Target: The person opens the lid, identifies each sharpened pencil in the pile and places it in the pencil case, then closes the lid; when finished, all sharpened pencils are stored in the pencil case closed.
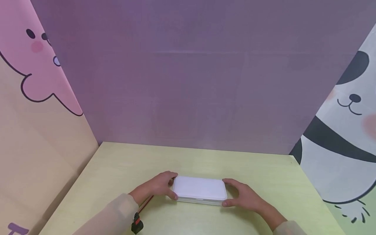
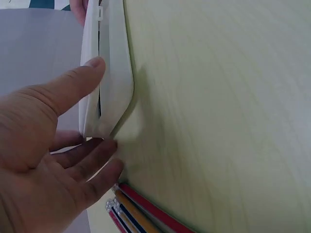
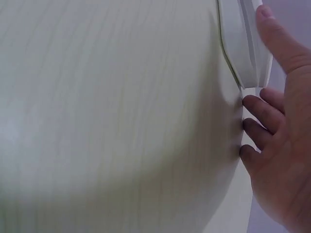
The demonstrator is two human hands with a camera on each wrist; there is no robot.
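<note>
A flat white pencil case (image 1: pixel 199 188) lies on the table with its lid down, one hand at each short end. In the left wrist view, a narrow dark gap runs between its lid and base, and a small clasp (image 2: pixel 100 13) shows on the front side. My left hand (image 1: pixel 163 185) holds the left end, thumb at the front edge and fingers around the end. At the right end, my right hand (image 1: pixel 242 195) grips the corners between thumb and fingers. Several pencils (image 2: pixel 141 208) lie beside the left hand, mostly hidden by that arm in the head view.
The pale wooden table (image 1: pixel 188 160) meets a purple back panel (image 1: pixel 188 81). Side panels with a pink cartoon figure (image 1: pixel 38 65) and a panda (image 1: pixel 346 147) flank it. A small black object with red (image 1: pixel 137 224) shows beside the left sleeve.
</note>
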